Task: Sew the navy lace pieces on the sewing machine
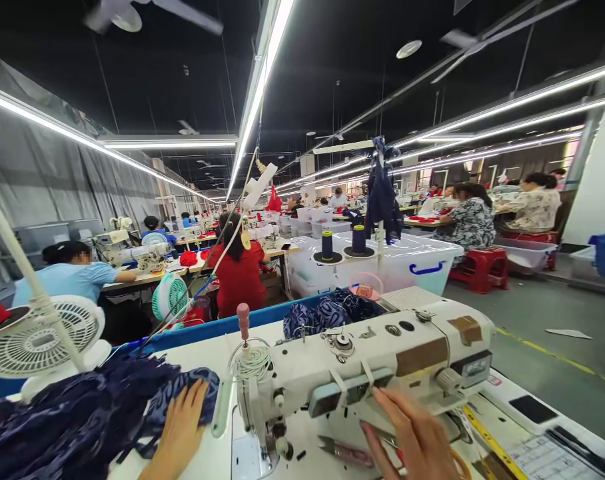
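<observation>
My left hand [182, 420] lies with outstretched fingers on a piece of navy patterned fabric [210, 393], at the edge of a larger dark blue heap [77, 407]. To its right stands a white sewing machine [302, 373]. A phone-like flat object [350, 393] is strapped to the machine's front. My right hand [415, 433] is under the machine arm with thumb and index finger apart. Its index fingertip is at the strapped object's lower edge; whether it touches is unclear. Beside the thumb lie thread snips [345, 452] and another pointed metal tool, partly hidden by the hand.
Two dark thread cones [327, 245] stand behind the machine, near a large clear plastic bin [417, 260]. More patterned fabric [327, 313] is bunched there. A white fan [47, 337] is at left, a yellow tape measure [492, 443] at right. Several people sew ahead.
</observation>
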Tool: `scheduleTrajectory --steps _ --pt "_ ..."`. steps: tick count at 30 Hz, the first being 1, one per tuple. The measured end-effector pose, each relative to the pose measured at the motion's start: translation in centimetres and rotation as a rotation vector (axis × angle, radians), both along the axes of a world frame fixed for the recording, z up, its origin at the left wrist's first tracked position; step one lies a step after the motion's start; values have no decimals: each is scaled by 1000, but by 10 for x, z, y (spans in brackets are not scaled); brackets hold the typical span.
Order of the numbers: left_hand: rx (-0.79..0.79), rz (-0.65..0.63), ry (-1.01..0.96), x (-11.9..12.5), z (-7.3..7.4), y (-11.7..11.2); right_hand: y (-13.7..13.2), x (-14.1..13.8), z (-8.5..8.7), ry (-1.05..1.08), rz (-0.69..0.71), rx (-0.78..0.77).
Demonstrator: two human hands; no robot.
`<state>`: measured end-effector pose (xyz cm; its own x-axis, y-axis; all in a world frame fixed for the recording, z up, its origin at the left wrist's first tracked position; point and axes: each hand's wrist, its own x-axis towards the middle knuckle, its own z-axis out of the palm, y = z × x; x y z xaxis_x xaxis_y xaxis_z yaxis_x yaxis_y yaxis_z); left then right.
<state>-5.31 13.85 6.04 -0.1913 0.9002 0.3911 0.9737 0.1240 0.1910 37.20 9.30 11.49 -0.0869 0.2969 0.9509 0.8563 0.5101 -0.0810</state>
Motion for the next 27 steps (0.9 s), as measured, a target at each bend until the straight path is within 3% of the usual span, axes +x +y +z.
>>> scheduleTrajectory --steps 3,7,10,17,27 --pt "-111 -36 115 -6 -40 -4 22 -2 3 -219 -39 142" --pt "-99 -70 206 -23 -60 -4 40 -4 -10 -279 -40 208" --pt "-38 -57 229 -24 -63 -6 48 1 -10 -312 -6 276" --pt "-14 -50 207 -17 -62 -10 48 13 18 -457 95 265" --pt "24 -33 168 -14 -59 -12 48 9 14 -426 81 286"
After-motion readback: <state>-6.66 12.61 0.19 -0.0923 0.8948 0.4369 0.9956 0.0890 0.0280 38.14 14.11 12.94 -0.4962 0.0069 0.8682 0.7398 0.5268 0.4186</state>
